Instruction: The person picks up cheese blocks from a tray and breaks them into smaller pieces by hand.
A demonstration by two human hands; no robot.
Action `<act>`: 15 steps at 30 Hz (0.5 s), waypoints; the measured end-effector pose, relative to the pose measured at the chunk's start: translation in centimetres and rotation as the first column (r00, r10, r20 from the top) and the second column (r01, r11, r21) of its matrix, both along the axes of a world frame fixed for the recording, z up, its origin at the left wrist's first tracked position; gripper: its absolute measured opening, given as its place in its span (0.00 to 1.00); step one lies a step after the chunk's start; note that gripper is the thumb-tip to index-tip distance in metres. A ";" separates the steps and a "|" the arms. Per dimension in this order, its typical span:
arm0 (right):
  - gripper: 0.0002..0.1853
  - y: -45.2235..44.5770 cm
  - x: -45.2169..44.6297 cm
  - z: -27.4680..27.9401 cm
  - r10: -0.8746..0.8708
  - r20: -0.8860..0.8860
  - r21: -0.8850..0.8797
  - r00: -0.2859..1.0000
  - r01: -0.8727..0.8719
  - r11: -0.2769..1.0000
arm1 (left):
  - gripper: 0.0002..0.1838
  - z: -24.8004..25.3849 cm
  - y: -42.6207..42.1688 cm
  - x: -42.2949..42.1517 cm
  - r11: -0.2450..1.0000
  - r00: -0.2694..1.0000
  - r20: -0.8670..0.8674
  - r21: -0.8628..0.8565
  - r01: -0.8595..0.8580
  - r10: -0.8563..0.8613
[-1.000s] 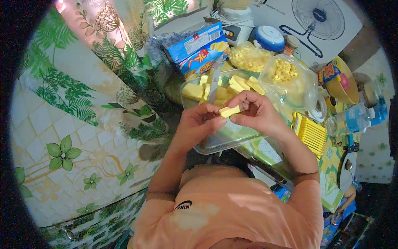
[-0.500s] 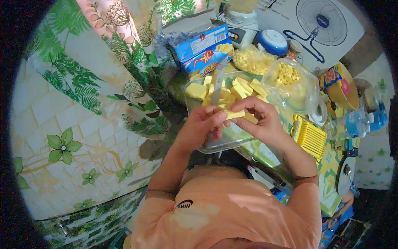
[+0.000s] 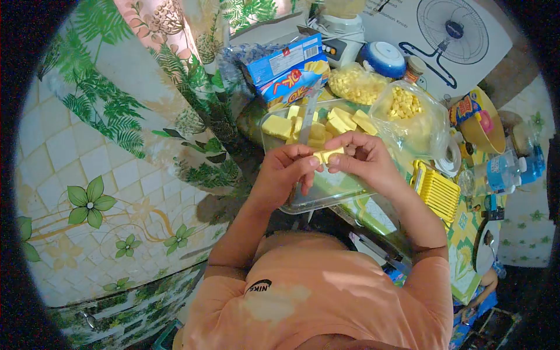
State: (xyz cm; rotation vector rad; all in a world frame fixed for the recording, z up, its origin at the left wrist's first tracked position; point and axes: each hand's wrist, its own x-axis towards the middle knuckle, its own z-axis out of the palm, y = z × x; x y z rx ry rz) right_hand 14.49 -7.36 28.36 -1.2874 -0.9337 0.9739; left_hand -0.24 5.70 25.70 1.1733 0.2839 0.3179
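My left hand and my right hand meet over the front of a clear plastic tray. Between their fingertips is a small pale-yellow piece that looks like cheese, pinched from both sides; a gap or crease shows in its middle. A long flat greyish blade, like a knife's, rises from behind my left fingers, and I cannot tell whether that hand grips it. Thick yellow cheese-like blocks lie in the back of the tray.
Behind the tray stands a blue box. Bags of small yellow cubes and a blue bowl are at the back. To the right are a yellow slotted slicer, a plastic bottle and a yellow bowl.
The yellow piece, earlier one straight strip, now shows a gap or bend in its middle. My fingertips have tilted slightly, and my right thumb now presses its near face.
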 end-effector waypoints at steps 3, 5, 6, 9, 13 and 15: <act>0.13 0.2 0.4 0.2 0.041 -0.144 0.002 0.989 -0.041 0.999 | 0.12 0.0 -0.1 0.3 0.996 1.000 0.018 -0.089 -0.021 0.022; 0.13 0.5 0.3 0.3 -0.013 -0.404 0.001 0.914 0.015 1.000 | 0.13 -0.3 0.1 0.4 0.987 0.999 0.045 -0.160 0.002 0.005; 0.13 0.6 0.3 0.4 -0.039 -0.524 -0.005 0.851 0.043 0.999 | 0.13 -0.6 0.4 0.3 0.982 0.998 0.064 -0.185 0.030 -0.018; 0.16 0.6 0.9 -0.3 -0.035 -0.508 -0.044 0.861 0.015 0.999 | 0.14 -0.8 0.3 0.6 0.977 0.999 0.045 -0.210 0.020 -0.011; 0.16 0.4 0.3 -0.6 0.046 0.013 -0.029 0.999 -0.045 0.999 | 0.13 -1.4 0.2 0.5 0.979 1.000 -0.015 -0.203 0.000 -0.003; 0.15 0.4 0.1 -0.9 0.028 0.138 -0.059 0.990 -0.020 0.998 | 0.12 -1.5 0.1 0.5 0.983 1.000 -0.007 -0.180 0.022 -0.024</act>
